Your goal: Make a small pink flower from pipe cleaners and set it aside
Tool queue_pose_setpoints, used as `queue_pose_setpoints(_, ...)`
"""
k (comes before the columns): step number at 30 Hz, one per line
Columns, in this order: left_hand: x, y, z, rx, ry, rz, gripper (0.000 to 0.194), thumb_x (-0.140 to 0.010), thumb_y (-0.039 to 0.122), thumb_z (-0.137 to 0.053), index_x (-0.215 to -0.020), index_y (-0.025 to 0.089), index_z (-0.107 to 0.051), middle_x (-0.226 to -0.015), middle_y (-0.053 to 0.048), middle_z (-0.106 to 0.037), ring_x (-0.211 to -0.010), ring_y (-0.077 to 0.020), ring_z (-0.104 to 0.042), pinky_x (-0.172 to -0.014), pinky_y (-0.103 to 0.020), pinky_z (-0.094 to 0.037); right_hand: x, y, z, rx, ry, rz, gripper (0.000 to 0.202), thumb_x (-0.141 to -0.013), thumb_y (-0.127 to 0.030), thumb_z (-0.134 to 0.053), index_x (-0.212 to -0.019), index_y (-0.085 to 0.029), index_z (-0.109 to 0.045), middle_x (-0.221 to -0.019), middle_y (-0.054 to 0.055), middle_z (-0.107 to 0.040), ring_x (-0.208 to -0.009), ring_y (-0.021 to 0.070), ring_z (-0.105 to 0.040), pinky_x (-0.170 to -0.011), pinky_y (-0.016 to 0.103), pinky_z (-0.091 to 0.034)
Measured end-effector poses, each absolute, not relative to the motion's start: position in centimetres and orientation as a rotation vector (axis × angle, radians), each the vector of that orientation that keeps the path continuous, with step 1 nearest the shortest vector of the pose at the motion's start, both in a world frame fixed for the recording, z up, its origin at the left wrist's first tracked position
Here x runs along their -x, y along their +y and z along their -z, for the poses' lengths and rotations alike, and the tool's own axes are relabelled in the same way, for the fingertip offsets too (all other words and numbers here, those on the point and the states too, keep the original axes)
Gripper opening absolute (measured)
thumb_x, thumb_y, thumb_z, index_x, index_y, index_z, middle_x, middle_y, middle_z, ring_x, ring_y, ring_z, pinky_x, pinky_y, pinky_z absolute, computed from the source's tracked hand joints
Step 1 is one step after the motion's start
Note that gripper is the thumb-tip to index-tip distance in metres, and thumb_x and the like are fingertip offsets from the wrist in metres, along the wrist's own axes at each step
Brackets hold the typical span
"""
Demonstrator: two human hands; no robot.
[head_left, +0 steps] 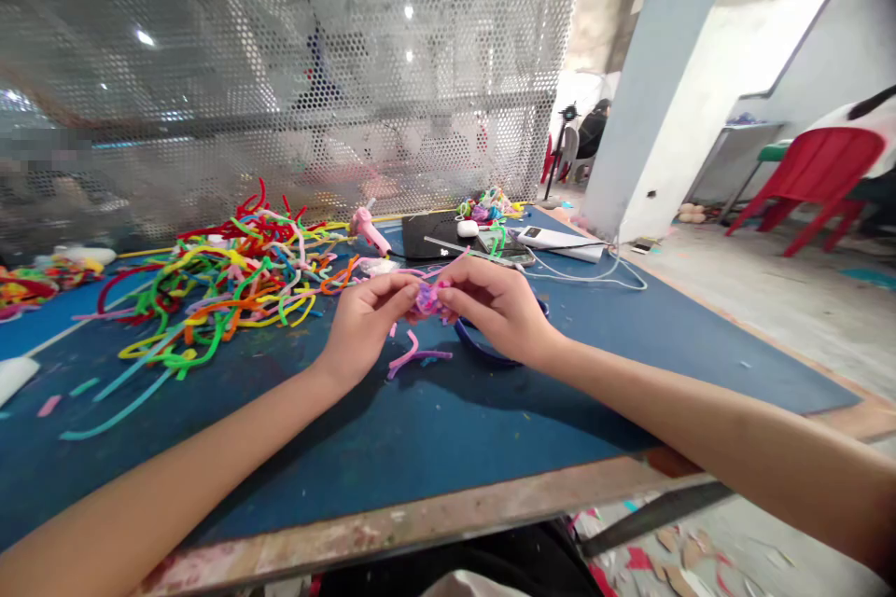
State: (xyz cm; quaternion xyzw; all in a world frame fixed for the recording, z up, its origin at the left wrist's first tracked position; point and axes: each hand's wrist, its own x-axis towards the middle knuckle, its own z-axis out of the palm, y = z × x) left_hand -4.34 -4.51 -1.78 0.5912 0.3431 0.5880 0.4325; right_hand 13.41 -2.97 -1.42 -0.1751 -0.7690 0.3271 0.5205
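Observation:
Between the fingertips of both hands, above the blue tabletop point(420, 448), is a small bundle of twisted pink and purple pipe cleaners point(427, 300). My left hand point(368, 322) pinches its left side, and my right hand point(500, 303) pinches its right side. The fingers hide much of its shape. Just below lie short cut pink and purple pipe cleaner pieces point(413, 356). A dark blue band point(483, 350), perhaps a headband, rests on the table partly behind my right hand and wrist.
A tangled heap of colourful pipe cleaners point(224, 280) spreads at the left. Toward the back are a pink glue gun point(369, 231), a black flat item point(420, 236), a white earbud case point(468, 229) and a white device with a cable point(560, 242). A perforated metal panel point(280, 84) stands behind.

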Motion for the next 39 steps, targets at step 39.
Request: queue_pose_setpoints(39, 4.6, -3.9, 2.5, -1.580, 0.958, -1.360, 0.039, -0.066, 0.022, -0.080, -0.102, 0.020, -0.067, -0.109, -0.005, -0.066, -0.099, -0.0196, -0.062, -0.085, -0.028, -0.051, -12.7, -1.0, 2.2, 0.674, -1.445, -1.612, 0.034, -0.055, -0.033, -0.085, -0.060, -0.012, -0.059, -0.056, 0.000, -0.067, -0.054, 0.0093, -0.065, -0.058, 0.019, -0.055)
